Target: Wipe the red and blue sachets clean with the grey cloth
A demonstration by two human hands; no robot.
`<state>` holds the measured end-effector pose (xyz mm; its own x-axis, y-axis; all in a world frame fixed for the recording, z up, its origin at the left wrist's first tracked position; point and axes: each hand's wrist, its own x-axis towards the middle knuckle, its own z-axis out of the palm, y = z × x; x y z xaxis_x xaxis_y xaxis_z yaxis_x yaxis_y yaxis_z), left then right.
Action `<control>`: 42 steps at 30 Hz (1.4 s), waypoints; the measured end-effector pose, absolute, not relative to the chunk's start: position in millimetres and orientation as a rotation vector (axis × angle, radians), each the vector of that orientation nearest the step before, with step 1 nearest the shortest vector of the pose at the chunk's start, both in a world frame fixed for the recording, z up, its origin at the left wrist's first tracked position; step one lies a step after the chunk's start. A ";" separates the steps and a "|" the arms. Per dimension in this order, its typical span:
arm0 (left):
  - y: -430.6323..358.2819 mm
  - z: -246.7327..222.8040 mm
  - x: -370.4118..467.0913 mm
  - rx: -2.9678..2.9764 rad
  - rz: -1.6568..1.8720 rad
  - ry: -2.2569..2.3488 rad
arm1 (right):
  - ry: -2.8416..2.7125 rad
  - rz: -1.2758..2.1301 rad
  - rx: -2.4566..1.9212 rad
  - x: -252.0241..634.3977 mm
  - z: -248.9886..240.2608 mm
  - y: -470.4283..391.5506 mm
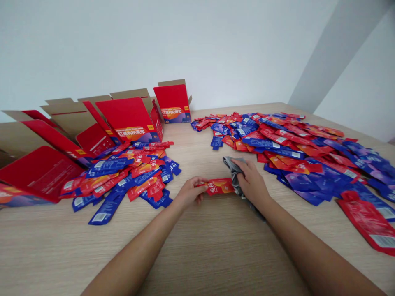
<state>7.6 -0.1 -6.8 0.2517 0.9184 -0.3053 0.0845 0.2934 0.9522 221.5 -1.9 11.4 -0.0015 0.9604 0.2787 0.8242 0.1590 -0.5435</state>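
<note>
Head view, clock read from red packet [218, 186]: left hand [191, 190] at nine, thumb and fingers pinching packet's end. Right hand [251, 180] at three, holding bunched grey cloth [232, 165] over other end, hiding it; finger grip under cloth cannot be told. Open boxes [123, 110] at ten, nearest cut off by frame. Smaller pile [135, 174] at nine hides box bases. Larger pile [293, 142] at two, blurred and cropped rightward.
</note>
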 end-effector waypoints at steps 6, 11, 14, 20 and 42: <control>-5.0 -13.0 16.2 1.209 0.847 1.345 | -2.365 0.316 -1.525 168.4 12.7 -38.6; -4.6 -11.4 15.4 1.167 0.891 1.275 | -2.388 0.241 -1.808 175.6 10.6 -24.8; -2.4 -9.8 9.6 1.154 0.916 1.246 | -2.261 0.198 -2.033 198.7 12.6 -8.6; 0.5 -11.7 2.5 1.162 0.878 1.291 | -2.128 0.221 -1.916 202.6 16.8 -13.1; -3.6 -1.4 7.8 0.929 0.804 1.143 | -2.099 0.300 -1.947 211.9 5.5 -3.2</control>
